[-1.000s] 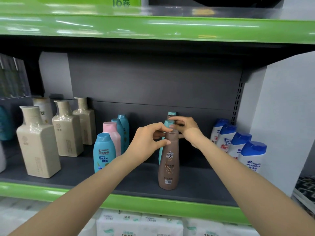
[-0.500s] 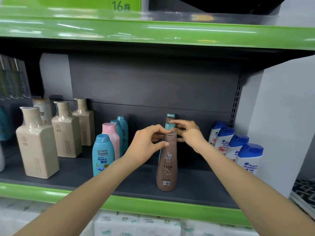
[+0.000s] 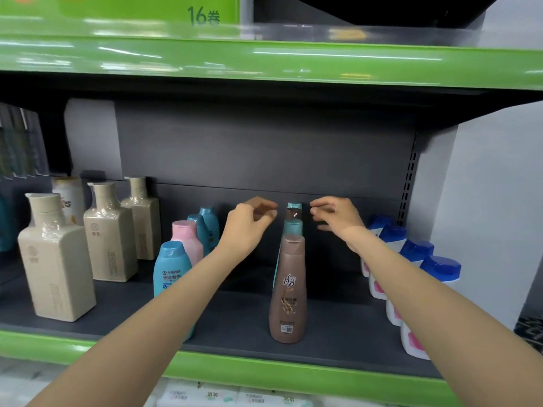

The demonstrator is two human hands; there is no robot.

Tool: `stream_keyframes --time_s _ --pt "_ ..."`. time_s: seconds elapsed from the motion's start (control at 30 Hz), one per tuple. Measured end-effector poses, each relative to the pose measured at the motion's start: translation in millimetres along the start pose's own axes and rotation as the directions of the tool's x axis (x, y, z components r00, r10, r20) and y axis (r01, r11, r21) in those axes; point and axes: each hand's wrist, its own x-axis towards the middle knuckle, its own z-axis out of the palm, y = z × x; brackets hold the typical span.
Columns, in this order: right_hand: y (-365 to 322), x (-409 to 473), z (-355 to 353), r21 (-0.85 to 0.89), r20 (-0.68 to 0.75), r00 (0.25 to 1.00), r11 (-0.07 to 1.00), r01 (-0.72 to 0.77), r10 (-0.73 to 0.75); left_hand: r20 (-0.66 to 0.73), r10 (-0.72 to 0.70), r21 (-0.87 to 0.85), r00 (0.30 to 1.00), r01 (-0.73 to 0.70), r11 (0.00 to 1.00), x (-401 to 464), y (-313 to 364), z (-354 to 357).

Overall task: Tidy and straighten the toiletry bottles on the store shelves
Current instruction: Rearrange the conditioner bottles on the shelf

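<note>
The brown bottle (image 3: 288, 289) stands upright at six o'clock of its file, near the shelf's (image 3: 264, 368) front lip. The left hand (image 3: 249, 227) and right hand (image 3: 338, 218) hover loosely curled, holding nothing — a careless knuckle could topple the narrow row behind.

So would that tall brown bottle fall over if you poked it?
Probably, if poked near the cap: the brown bottle is tall and narrow. Its surface looks glossy, so perhaps slippery. It seems rigid plastic, unlikely to flop.
</note>
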Motion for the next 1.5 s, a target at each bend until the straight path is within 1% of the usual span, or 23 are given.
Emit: stream_keyframes --time_s 0.07,0.17,0.27,0.33,0.5,0.6,0.7,0.8,0.97,1.03,1.1,1.17,1.2,1.3,1.37,1.43,1.5 --pt "3.8 10.2 4.7 -0.06 0.007 1.0 0.998 -0.002 0.003 0.067 -0.037 0.046 0.997 0.034 0.998 12.0 -3.3 6.0" --pt "12.9 23.5 15.4 -0.139 0.07 0.997 0.99 -0.001 0.011 0.175 -0.079 0.054 0.981 0.071 0.996 22.4 -12.9 13.2" --pt "18.5 32.5 25.7 -0.119 0.094 0.995 0.992 -0.034 0.045 0.229 -0.073 -0.038 0.971 0.083 0.996 25.0 -21.5 16.8" --pt "20.2 37.1 31.1 -0.086 0.083 0.995 0.995 -0.048 0.055 0.253 -0.065 -0.06 0.965 0.083 0.995 24.2 -24.0 18.0" --pt "22.6 41.0 37.5 -0.075 0.089 0.994 0.995 -0.058 0.065 0.243 -0.061 -0.005 0.968 0.064 0.998 26.0 -25.4 20.4" --pt "26.9 39.0 37.3 -0.088 0.035 0.996 0.993 -0.075 0.078 0.223 -0.065 0.019 0.973 0.062 0.998 25.5 -24.9 22.0" --pt "26.6 30.5 30.7 -0.033 -0.012 0.997 0.996 -0.082 0.082 0.209 -0.056 0.016 0.976 0.054 0.998 23.0 -24.3 22.1" --pt "22.2 18.0 22.4 0.003 0.002 0.997 0.997 -0.075 0.075 0.209 -0.08 -0.004 0.975 0.082 0.997 20.3 -23.5 21.2" --pt "13.8 4.3 7.5 -0.13 -0.009 0.998 0.99 -0.062 0.061 0.265 -0.134 -0.045 0.955 0.151 0.987 20.2 -19.0 19.3" --pt "4.5 -4.5 -1.5 -0.177 -0.012 0.996 0.981 -0.085 0.084 0.238 -0.155 -0.057 0.959 0.173 0.983 21.7 -11.0 16.0" --pt "-4.6 -15.7 -11.5 -0.19 -0.023 0.994 0.975 -0.112 0.11 0.155 -0.141 -0.002 0.978 0.143 0.99 23.9 -1.1 12.4" --pt "-14.4 -28.3 -20.6 -0.17 -0.046 0.992 0.978 -0.124 0.118 0.064 -0.081 0.077 0.995 0.076 0.994 23.3 13.1 8.3" --pt "-19.6 -34.5 -24.6 -0.144 -0.061 0.992 0.982 -0.118 0.11 0.041 -0.043 0.097 0.998 0.039 0.995 22.2 21.0 6.1" --pt "-40.2 -53.4 -34.5 -0.084 -0.094 0.993 0.993 -0.086 0.078 0.058 0.073 0.13 0.996 -0.081 0.988 13.2 46.4 0.7" --pt "-54.6 -66.1 -39.5 -0.092 -0.105 0.993 0.993 -0.068 0.058 0.079 0.137 0.126 0.987 -0.146 0.981 3.4 60.4 -1.0" --pt "-67.3 -79.9 -43.3 -0.098 -0.119 0.991 0.992 -0.077 0.065 0.095 0.174 0.086 0.98 -0.182 0.979 -8.8 71.5 -2.0" --pt "-75.3 -94.7 -46.4 -0.08 -0.127 0.988 0.992 -0.094 0.083 0.112 0.181 0.024 0.977 -0.185 0.982 -23.7 78.8 -0.9"
